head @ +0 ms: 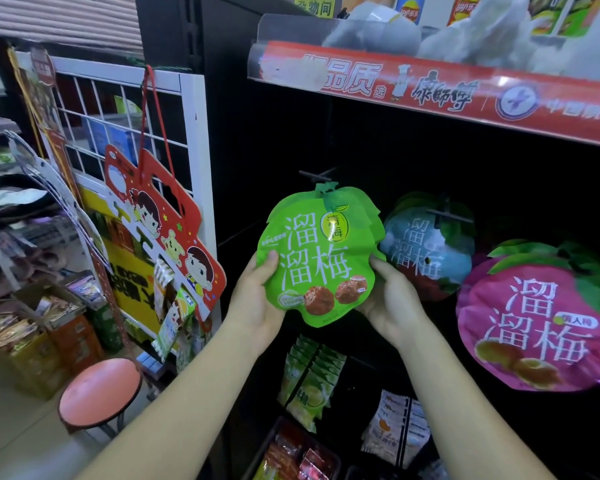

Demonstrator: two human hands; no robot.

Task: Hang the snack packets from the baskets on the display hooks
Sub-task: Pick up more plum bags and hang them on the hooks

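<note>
A green snack packet [312, 258] with white characters is the front one of a stack on a display hook [317, 176] in the dark rack. My left hand [257, 303] grips its lower left edge, thumb on the front. My right hand [392, 303] holds its lower right edge. To the right a blue packet [426, 251] hangs on its own hook, and pink packets [541, 327] hang further right. A dark basket [272, 441] with red packets sits low in the rack.
A red-fronted shelf [430, 91] juts out overhead. Pale green packets [309, 372] and white packets [395, 431] hang lower down. At left stand a white wire grid [125, 129] with a red cartoon hanger, cardboard boxes [42, 344] and a pink stool [99, 393].
</note>
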